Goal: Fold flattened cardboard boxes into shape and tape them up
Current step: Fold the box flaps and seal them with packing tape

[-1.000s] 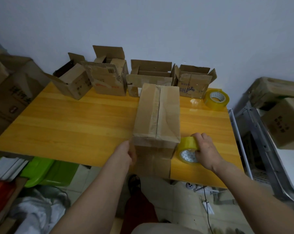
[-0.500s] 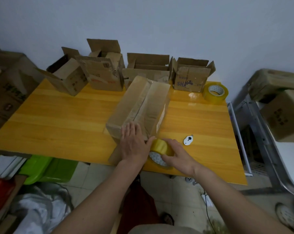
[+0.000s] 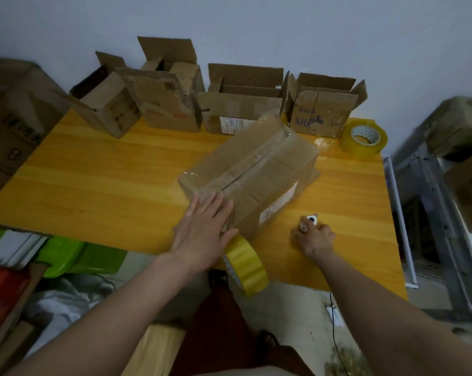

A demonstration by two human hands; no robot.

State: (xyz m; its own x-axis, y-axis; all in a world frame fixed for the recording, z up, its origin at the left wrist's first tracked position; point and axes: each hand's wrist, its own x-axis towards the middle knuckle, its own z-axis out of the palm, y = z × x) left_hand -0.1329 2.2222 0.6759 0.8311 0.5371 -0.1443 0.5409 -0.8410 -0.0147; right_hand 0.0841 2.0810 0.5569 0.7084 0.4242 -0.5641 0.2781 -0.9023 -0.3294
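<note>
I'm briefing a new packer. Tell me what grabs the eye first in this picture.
The taped box lies slantwise mid-table, the left hand pressing flat on its near end. A yellow tape roll hangs off the table's front edge beside that hand, while the right hand grips a small white cutter. Four open boxes line the wall, a second roll at their right.

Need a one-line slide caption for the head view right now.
Left hand presses the taped box flat while right hand takes the small white cutter.

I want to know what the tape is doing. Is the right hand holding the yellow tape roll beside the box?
No: the right hand grips a small white cutter on the table, apart from the tape roll.
</note>
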